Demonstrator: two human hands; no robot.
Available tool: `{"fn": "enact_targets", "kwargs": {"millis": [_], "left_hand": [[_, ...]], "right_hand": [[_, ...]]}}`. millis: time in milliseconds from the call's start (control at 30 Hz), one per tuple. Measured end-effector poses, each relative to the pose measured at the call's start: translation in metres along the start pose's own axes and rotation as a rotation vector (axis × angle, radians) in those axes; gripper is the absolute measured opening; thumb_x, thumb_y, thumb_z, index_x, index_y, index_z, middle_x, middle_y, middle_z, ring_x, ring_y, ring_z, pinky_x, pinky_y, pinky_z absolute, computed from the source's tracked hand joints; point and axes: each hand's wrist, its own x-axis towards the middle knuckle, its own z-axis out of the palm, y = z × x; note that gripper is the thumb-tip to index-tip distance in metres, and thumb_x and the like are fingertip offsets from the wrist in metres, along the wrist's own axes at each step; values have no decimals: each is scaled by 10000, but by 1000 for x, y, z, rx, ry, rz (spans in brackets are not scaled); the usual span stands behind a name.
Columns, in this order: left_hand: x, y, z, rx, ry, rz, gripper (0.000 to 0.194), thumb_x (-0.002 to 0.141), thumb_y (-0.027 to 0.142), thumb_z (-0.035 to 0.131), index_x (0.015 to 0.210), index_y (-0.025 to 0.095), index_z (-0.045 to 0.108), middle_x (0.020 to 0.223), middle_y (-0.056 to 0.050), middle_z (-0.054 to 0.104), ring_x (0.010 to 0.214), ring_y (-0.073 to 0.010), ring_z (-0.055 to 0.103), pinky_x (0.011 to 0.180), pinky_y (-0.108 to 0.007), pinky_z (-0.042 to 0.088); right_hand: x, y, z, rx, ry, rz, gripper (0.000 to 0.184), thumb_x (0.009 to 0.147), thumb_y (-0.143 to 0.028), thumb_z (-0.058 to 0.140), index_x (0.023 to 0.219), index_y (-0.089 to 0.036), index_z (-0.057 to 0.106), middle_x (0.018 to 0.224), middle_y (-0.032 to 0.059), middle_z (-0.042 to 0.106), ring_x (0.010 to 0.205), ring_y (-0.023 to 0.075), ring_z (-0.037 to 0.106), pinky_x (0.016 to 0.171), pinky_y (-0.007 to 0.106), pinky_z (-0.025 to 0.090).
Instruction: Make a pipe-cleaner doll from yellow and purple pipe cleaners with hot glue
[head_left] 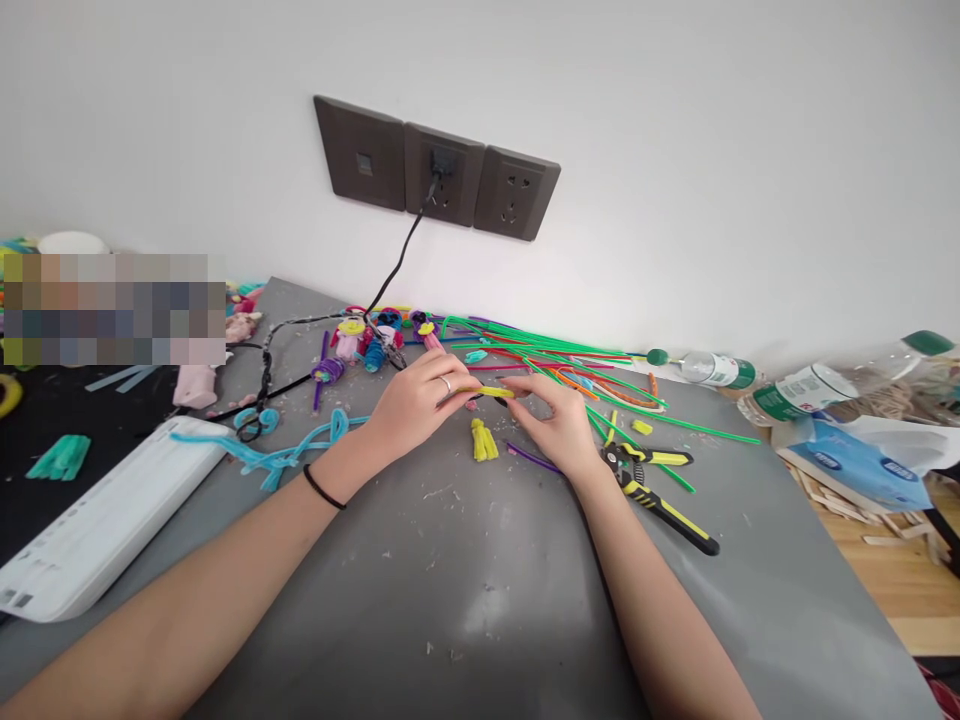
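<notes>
Between my two hands, a short yellow pipe cleaner (496, 392) is pinched at both ends above the grey mat. My left hand (420, 400), with a ring and a black wrist band, has fingers closed on its left end. On the other end press the thumb and fingers of my right hand (561, 422). Just below lies a bent bundle of yellow pipe cleaner (484, 441). A purple pipe cleaner (531, 457) runs beside my right hand. Yellow-black pliers (652, 490) rest right of my right wrist. Light blue pipe cleaners (285, 455) lie near my left wrist.
Small pipe cleaner figures (367, 345) and long green pipe cleaners (555, 340) lie along the wall. A white power strip (112, 515) stands at the left. Water bottles (795, 392) and a blue tissue pack (855, 470) are at the right. A black cord (401, 262) runs to the wall socket.
</notes>
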Motion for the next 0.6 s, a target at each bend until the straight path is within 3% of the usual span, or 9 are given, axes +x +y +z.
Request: {"fn": "enact_targets", "kwargs": {"millis": [100, 267, 600], "left_hand": [[1, 2, 0, -8, -2, 5, 109, 1020, 208, 635, 1020, 227, 742, 923, -46, 738, 885, -196, 668, 818, -340, 571], [0, 4, 1, 1, -18, 8, 95, 1019, 221, 645, 1022, 213, 739, 924, -48, 740, 884, -190, 671, 823, -332, 570], [0, 0, 0, -18, -33, -21, 95, 1015, 219, 650, 980, 200, 737, 895, -41, 737, 871, -185, 682, 800, -314, 573]], "right_hand": [[0, -1, 0, 19, -10, 5, 233, 947, -254, 734, 1180, -239, 735, 1021, 56, 815, 926, 204, 778, 880, 346, 629], [1, 1, 0, 1, -32, -75, 49, 965, -185, 701, 980, -216, 736, 952, 55, 802, 884, 192, 762, 836, 323, 615], [-1, 5, 0, -41, -52, -118, 105, 1002, -201, 652, 1059, -234, 733, 996, 64, 800, 914, 212, 760, 829, 353, 614]]}}
